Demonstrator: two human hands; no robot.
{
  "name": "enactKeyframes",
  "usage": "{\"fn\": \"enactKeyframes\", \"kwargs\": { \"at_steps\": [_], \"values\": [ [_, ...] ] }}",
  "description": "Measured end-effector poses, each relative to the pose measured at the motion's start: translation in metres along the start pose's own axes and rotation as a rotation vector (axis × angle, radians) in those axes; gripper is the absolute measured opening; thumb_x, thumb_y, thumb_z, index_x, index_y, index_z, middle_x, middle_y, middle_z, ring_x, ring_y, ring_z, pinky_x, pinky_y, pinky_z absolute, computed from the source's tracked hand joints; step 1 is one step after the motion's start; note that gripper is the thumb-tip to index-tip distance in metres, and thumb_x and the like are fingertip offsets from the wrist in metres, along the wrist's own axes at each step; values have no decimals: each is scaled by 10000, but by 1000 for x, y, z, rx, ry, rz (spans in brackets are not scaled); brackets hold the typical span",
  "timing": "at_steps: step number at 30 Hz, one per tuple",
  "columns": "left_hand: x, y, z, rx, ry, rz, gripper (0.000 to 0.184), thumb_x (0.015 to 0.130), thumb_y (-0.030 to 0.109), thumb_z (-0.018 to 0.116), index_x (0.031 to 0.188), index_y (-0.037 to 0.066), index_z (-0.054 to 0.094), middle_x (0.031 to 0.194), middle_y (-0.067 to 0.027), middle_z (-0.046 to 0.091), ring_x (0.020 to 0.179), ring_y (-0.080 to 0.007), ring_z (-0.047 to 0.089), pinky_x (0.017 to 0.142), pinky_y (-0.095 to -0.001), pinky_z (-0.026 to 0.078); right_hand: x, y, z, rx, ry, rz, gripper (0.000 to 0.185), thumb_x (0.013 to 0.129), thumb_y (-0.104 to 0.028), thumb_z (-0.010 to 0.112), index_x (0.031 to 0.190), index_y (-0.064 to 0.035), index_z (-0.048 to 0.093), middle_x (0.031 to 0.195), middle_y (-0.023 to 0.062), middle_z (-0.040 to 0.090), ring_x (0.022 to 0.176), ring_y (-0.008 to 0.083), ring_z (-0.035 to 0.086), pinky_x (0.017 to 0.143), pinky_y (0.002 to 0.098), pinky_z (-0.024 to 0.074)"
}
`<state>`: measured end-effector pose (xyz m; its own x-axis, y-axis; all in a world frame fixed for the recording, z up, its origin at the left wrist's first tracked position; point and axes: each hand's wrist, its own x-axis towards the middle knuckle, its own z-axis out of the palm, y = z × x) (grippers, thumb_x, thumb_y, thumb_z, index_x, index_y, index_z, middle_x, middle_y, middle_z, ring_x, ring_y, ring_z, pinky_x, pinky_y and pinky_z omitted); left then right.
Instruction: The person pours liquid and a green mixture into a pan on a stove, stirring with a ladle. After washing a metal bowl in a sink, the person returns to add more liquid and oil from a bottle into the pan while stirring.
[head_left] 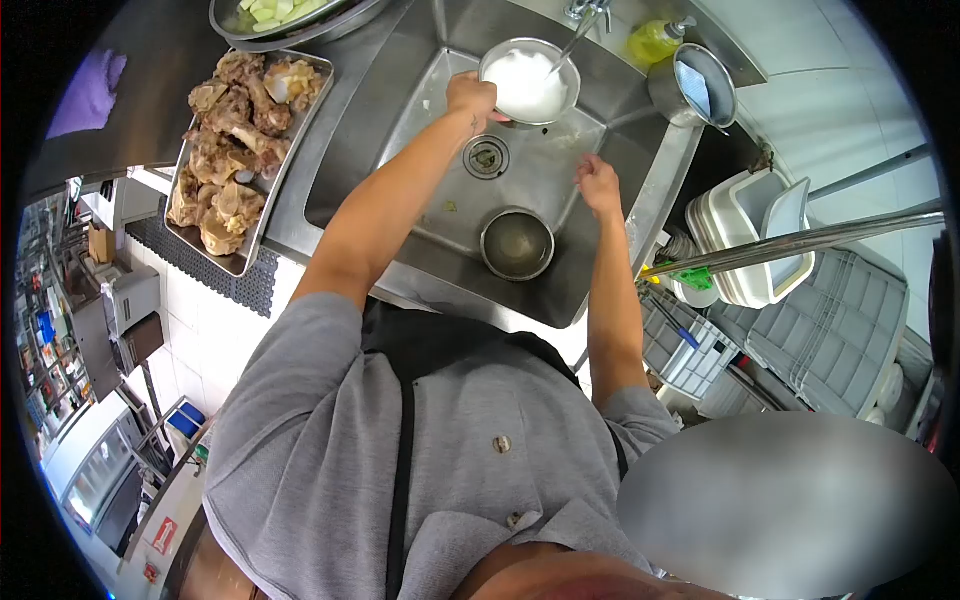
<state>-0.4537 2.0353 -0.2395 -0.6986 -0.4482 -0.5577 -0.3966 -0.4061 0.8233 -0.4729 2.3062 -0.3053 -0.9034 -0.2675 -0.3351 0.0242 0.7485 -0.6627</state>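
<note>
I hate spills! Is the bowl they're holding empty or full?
Not empty, but cannot tell if full: white stuff shows inside the bowl the left hand holds.

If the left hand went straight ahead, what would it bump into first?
The left hand would first push the metal bowl it holds; beyond that, perhaps the sink's far wall, though depth is unclear.

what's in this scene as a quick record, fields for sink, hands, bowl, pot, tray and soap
sink: metal, with a drain
left hand: gripping the bowl's rim
right hand: over the sink, fingers curled, nothing visible in it
bowl: white contents, kind unclear
pot: in the sink, nearer the person than the drain
tray: left of the sink, holding meaty bones
soap: yellow, in a pump bottle beyond the sink
</note>
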Motion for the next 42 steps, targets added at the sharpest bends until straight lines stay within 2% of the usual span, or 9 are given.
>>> {"fn": "enactKeyframes", "kwargs": {
  "at_steps": [4,12,14,20,23,25,26,34,42],
  "values": [
    [-10,5,5,92,17,10,274,825,-73,496,1068,-99,620,998,-211,681,795,-324,711,602,-406,646,-11,-78,-17,157,552,-321,303,841,-175,612,1106,-31,641,1110,221,671,1010,388,668,805,443,536],
    [-17,-14,23,-6,101,61,237,780,-42,619,1002,-123,598,861,-213,653,700,-347,703,494,-433,610,102,-145,65,-522,71,-361,1060,649,-488,822,1538,-235,305,1520,207,383,1328,529,404,1095,504,384],
    [34,-64,19,447,276,382,148,754,-70,576,893,-112,603,844,-263,661,692,-354,707,497,-483,592,110,-178,78,-501,-70,-402,1041,649,-514,817,1519,-205,336,1533,208,364,1346,485,410,1098,492,387],
    [-16,-57,-4,-117,115,15,84,797,-42,537,808,-99,598,746,-251,650,565,-340,691,397,-461,541,70,-121,71,-618,-165,-230,823,733,-463,765,1403,-87,470,1397,250,516,1298,402,494,1029,448,452],
    [-32,-62,-14,18,197,-62,77,800,-34,547,749,-77,586,690,-225,650,521,-351,685,379,-450,526,70,-75,103,70,-189,-271,512,779,-310,714,1177,-25,561,1195,253,600,1123,409,577,953,480,480],
    [-41,-61,-25,171,128,-122,46,785,-39,588,803,-80,576,712,-208,631,570,-353,686,387,-422,540,64,-91,99,-449,-44,-710,367,775,-196,693,1081,-14,605,1101,253,639,1025,425,614,909,503,496],
    [-25,-94,-26,139,215,30,37,787,-33,597,805,-65,592,713,-198,635,580,-350,686,409,-440,550,103,-42,117,-500,-132,-725,640,738,-191,729,1316,7,542,1299,249,579,1225,396,536,1067,452,412],
    [-67,-73,-38,-60,215,55,191,737,-75,527,829,-61,694,642,-167,641,503,-259,653,361,-399,529,3,-151,80,-425,-349,-155,947,692,-284,819,1472,-148,299,1468,310,342,1303,496,436,1055,514,421],
    [-83,-85,-58,-14,278,9,178,744,-77,529,822,-59,689,666,-164,637,491,-260,642,355,-391,535,-6,-128,122,-368,-270,-315,709,732,-177,760,1328,-40,402,1253,362,469,1138,553,524,957,543,463]
  ]
}}
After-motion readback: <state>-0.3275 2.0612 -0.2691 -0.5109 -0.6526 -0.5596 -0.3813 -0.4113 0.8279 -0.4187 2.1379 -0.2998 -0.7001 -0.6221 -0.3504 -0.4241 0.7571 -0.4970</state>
